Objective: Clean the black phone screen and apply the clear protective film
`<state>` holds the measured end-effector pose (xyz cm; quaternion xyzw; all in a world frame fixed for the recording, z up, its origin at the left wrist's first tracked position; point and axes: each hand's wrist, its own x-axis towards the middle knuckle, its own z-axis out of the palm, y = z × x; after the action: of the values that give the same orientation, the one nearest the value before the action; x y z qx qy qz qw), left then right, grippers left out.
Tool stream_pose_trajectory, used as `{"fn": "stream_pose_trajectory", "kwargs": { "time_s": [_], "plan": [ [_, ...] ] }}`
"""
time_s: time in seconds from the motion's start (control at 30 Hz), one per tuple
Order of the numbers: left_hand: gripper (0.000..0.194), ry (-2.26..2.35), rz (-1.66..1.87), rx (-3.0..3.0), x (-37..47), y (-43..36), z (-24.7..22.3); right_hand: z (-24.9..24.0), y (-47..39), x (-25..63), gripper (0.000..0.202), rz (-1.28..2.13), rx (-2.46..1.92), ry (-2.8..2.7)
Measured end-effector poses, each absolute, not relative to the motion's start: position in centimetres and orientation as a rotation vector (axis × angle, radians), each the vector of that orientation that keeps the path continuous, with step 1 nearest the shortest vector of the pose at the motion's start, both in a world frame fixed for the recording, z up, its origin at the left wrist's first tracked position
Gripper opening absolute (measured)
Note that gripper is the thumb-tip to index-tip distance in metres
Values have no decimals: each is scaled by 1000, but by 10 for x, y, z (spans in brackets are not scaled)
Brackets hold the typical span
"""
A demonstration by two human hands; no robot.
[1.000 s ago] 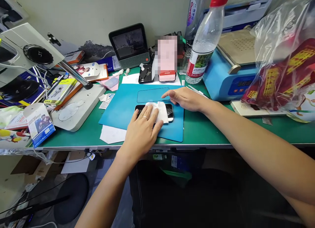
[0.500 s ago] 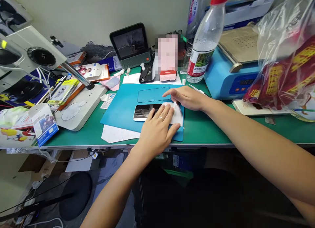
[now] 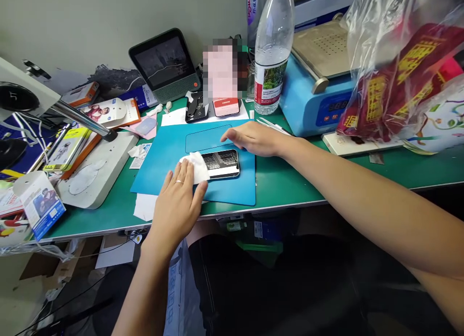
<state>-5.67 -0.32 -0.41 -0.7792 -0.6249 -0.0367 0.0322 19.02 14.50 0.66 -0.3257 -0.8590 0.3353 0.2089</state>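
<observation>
A phone lies face up on a blue mat, its screen showing bright reflections. My left hand presses a white wipe under its flat fingers at the phone's left end, covering that end. Behind the phone lies a clear, black-edged screen protector. My right hand hovers over or rests at its right end, fingers loosely extended, with nothing visible in them; whether it touches the protector I cannot tell.
A water bottle and a blue heating plate machine stand at the right, beside plastic-bagged red packets. Behind the mat are a smart display and two phones. A white stand base and boxes crowd the left.
My left hand has slid the wipe from the phone's right end to its left end, uncovering the right part. My right hand stays near the protector. The camera view has shifted.
</observation>
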Motion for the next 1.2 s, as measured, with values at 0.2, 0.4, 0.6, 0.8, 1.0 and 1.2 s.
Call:
{"fn": "stream_pose_trajectory", "kwargs": {
  "time_s": [0.2, 0.4, 0.6, 0.8, 1.0, 1.2],
  "plan": [
    [77, -1798, -170, -2541, 23, 17, 2, 4, 149, 191, 105, 938, -912, -2329],
    [82, -1743, -240, -2596, 36, -2, 3, 4, 150, 192, 106, 972, -963, -2284],
    [80, -1876, -158, -2402, -36, -30, -5, 3, 152, 191, 103, 957, -971, -2325],
    [77, -1976, -150, -2305, -61, -16, -9, 4, 149, 191, 99, 942, -956, -2335],
    [85, -1921, -194, -2377, 10, 6, -2, 3, 150, 191, 103, 924, -913, -2317],
    [92, -1863, -224, -2526, 54, 5, 7, 5, 151, 193, 106, 933, -931, -2272]
  ]
}}
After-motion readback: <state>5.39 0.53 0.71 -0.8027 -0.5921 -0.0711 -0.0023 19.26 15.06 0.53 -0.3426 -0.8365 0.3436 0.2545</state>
